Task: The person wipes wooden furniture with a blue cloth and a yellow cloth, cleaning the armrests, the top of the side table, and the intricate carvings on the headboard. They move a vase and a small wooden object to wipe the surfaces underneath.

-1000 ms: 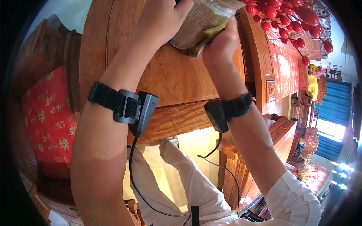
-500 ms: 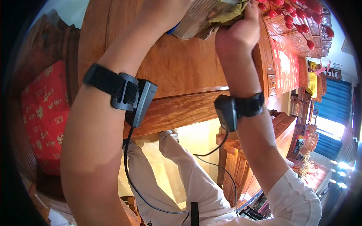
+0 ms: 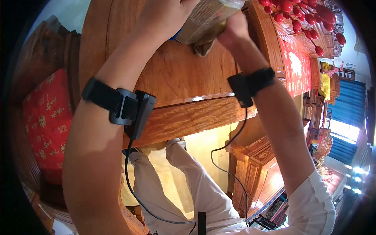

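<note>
Action sat right at the top of the view: the left hand (image 3: 166, 15) was clamped round the side of a textured glass vase (image 3: 207, 17), and the vase was tipped at a slant above the round wooden table (image 3: 184, 78). Its upper part ran out of the picture, and whether its base touched the wood could not be told. On the other side, the right hand (image 3: 234, 30) was bunched shut on a yellow-brown cloth (image 3: 204, 46), pressing it against the vase's lower end. A loose corner of the cloth hung down to the tabletop, and the fingertips there were hidden behind glass and cloth. A sliver of something blue (image 3: 175, 37) peeked out beneath the left hand, too little to name.

Both forearms wore black bands carrying small black boxes, the left strap (image 3: 119, 105) and the right strap (image 3: 250, 83), with thin cables dangling toward the person's white clothing (image 3: 196, 196). Red berries (image 3: 297, 13) on stems crowded just beside the vase at upper right. Beyond them a red patterned runner (image 3: 295, 68) lay along carved wooden furniture. Far left, a red cushion (image 3: 45, 121) with gold characters sat well apart from the hands. Blue curtains (image 3: 348, 105) hung at the far right.
</note>
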### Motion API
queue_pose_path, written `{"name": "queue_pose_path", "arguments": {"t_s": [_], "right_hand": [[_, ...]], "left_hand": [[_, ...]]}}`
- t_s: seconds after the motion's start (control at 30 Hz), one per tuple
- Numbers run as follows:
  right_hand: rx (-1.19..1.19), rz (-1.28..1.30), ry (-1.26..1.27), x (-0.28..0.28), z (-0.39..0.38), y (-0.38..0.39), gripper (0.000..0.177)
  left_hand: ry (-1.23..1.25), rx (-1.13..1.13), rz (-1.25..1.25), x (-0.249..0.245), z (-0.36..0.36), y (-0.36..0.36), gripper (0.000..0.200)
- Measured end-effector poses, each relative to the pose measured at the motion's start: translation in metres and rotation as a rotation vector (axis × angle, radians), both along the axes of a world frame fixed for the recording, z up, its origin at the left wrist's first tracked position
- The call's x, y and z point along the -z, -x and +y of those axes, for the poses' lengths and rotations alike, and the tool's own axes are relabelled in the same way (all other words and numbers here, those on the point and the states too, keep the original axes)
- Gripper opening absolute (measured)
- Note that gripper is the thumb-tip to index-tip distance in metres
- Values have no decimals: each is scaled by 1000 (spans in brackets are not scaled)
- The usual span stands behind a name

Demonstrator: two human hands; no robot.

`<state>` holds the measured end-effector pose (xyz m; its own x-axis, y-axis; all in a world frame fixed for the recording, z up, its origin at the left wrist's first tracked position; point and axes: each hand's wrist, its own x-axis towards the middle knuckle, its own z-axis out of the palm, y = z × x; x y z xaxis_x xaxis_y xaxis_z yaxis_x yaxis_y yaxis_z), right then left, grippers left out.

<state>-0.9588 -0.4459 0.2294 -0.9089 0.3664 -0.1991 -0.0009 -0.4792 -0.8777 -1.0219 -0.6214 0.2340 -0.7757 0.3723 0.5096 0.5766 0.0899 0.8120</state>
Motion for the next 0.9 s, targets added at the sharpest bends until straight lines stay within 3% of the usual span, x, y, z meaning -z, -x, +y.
{"name": "queue_pose_path", "arguments": {"t_s": [0.07,0.13,0.23,0.27,0.3,0.37,0.4,0.47,0.5,0.53,0.6,0.67,0.7,0.73,0.77,0.83,0.9], "right_hand": [[-169,196,157,-12,28,13,45],[-161,275,73,-45,12,5,42],[-148,177,43,-12,16,12,40],[59,113,-84,40,50,18,39],[141,-6,-118,32,19,5,37],[224,-123,-151,21,-23,-20,34],[248,-99,-193,25,-25,-26,29],[285,24,-241,25,-18,-36,22],[302,125,-253,12,-13,-42,22],[465,265,-296,-13,-35,-47,33],[530,403,-719,-33,-51,-58,33],[543,385,-793,-28,-66,-61,27],[622,387,-1257,-9,-57,-59,25],[580,370,-1584,-2,-54,-65,30],[523,340,-1592,13,-54,-68,31],[464,307,-1601,40,-58,-74,31],[348,196,-1420,53,-60,-79,32]], "left_hand": [[-10,-36,51,-2,-3,-3,41],[12,-54,-2,-2,-2,-5,41],[26,-104,-17,-3,-1,-8,42],[29,-132,18,-3,-1,-9,42],[28,-132,20,-7,-3,-10,42],[312,-85,-164,-17,-9,-9,44],[314,-88,-162,-15,-8,-7,44],[94,-54,2,-7,-6,-8,46],[96,-52,-7,-11,-8,-11,46],[76,-13,-92,-21,-11,-16,46],[53,23,-174,-17,-9,-12,46],[-45,-65,172,8,1,1,46],[-44,-63,171,2,-1,-2,46],[51,-28,3,-12,-6,-7,46],[145,7,-163,-20,-9,-9,46],[139,12,-96,-15,-9,-8,45],[127,16,-26,-16,-8,-8,44]]}}
